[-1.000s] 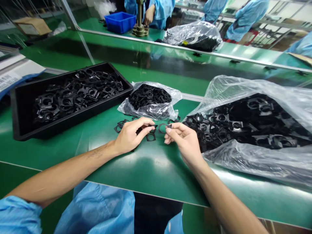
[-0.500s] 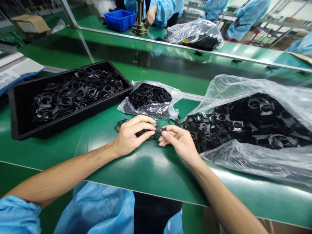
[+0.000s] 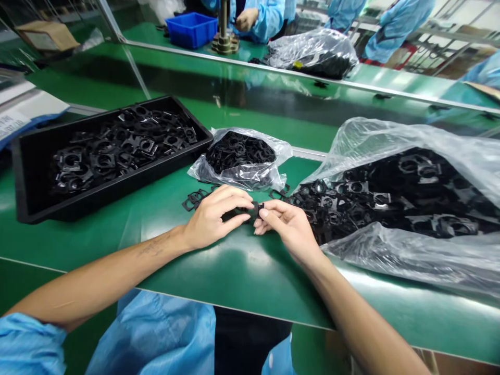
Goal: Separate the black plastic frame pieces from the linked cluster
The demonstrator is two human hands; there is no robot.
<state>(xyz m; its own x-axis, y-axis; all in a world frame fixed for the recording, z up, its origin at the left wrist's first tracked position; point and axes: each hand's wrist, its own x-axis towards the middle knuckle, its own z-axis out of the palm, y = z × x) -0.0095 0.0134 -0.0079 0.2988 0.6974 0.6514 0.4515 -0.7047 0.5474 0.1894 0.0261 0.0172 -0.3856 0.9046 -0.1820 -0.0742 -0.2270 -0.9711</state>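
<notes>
Green table [image 3: 242,284]: shiny and flat, with a thin pale strip [image 3: 308,153] behind the bags.
Right hand [image 3: 287,224]: it pinches a little black piece [image 3: 257,209] between its thumb and finger.
Left hand [image 3: 213,216]: it is curved, with its thumb and fingertips right by that piece. I cannot tell if it grips anything.
Black piece: up between the two hands, at the tip of the right one.
Loose pieces [image 3: 194,199]: flat and black, lying just past the left hand. Some have round holes.
Black tray [image 3: 33,172]: on the left side, with a big heap of black pieces in it.
Big clear bag [image 3: 383,258]: on the right side, its mouth open near the right hand, with lots of black pieces inside.
Small clear bag [image 3: 253,180]: full of black pieces too, between the tray and the big bag.
Far side: another person's hand [image 3: 247,20] is near a metal post [image 3: 223,28]. A blue bin [image 3: 191,35] sits left of the post.
</notes>
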